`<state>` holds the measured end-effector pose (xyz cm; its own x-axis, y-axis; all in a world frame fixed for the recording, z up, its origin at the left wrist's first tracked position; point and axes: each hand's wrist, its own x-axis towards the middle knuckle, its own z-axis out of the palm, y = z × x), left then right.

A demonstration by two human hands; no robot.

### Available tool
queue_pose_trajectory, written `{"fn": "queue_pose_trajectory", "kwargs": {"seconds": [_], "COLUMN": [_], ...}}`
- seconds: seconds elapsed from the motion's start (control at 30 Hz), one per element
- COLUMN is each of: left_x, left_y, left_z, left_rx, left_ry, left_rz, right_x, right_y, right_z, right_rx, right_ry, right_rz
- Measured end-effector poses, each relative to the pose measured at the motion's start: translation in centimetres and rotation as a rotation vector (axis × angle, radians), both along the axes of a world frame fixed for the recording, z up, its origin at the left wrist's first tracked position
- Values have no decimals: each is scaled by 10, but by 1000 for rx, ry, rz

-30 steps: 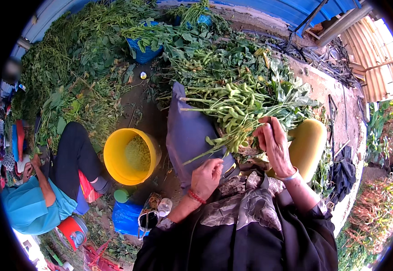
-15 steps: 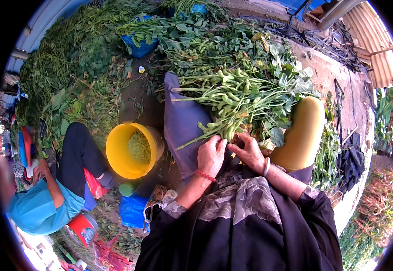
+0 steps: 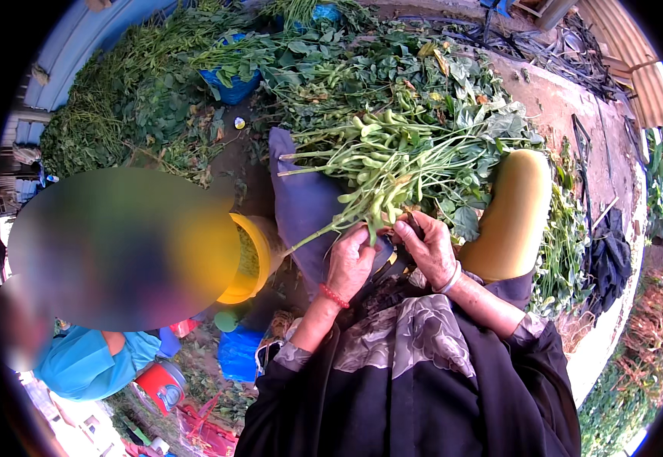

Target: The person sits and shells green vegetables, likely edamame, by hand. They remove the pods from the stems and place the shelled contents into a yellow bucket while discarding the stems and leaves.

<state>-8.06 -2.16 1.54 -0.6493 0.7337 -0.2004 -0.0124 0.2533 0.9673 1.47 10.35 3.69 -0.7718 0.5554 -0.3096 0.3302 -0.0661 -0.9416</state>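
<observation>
A bundle of green soybean stems (image 3: 381,171) with plump pods lies across my lap, its pod-laden tips hanging toward me. My left hand (image 3: 349,259), a red beaded bracelet at its wrist, has thumb and fingers closed on the soybean pods at the near end. Close beside it, my right hand (image 3: 430,247), with a pale bangle, is bent inward with its fingers pinched together at the same pods. What sits between those fingers is hidden; a small dark patch shows there. Purple-grey cloth (image 3: 299,199) covers my left knee under the stems.
A yellow bucket (image 3: 241,293) with loose pods inside stands to my left, partly behind a blurred patch. A co-worker in a blue top (image 3: 91,362) sits beyond it. Heaped leafy plants (image 3: 148,99) and a blue basket (image 3: 229,85) lie ahead. Dark cloth (image 3: 607,251) lies right.
Both hands have lifted the pods slightly and moved a little apart, the right hand turning its fingers. A large blur now covers the left, hiding part of the bucket and the co-worker.
</observation>
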Motion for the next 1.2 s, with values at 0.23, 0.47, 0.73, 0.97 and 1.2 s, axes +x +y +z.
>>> {"fn": "queue_pose_trajectory", "kwargs": {"seconds": [0.23, 0.47, 0.73, 0.97, 1.2], "left_x": [7, 12, 7, 10, 20], "left_y": [16, 17, 22, 32, 35], "left_z": [17, 27, 34, 33, 36], "left_rx": [165, 212, -3, 8, 15], "left_ry": [-538, -610, -417, -444, -451], "left_rz": [150, 197, 420, 486, 545], "right_x": [2, 4, -2, 0, 9], "right_y": [10, 11, 11, 21, 27], "right_z": [5, 2, 30, 14, 18], "right_rx": [-758, -868, 164, 97, 14], "right_ry": [39, -85, 143, 173, 165], "right_rz": [-44, 72, 272, 275, 311]}}
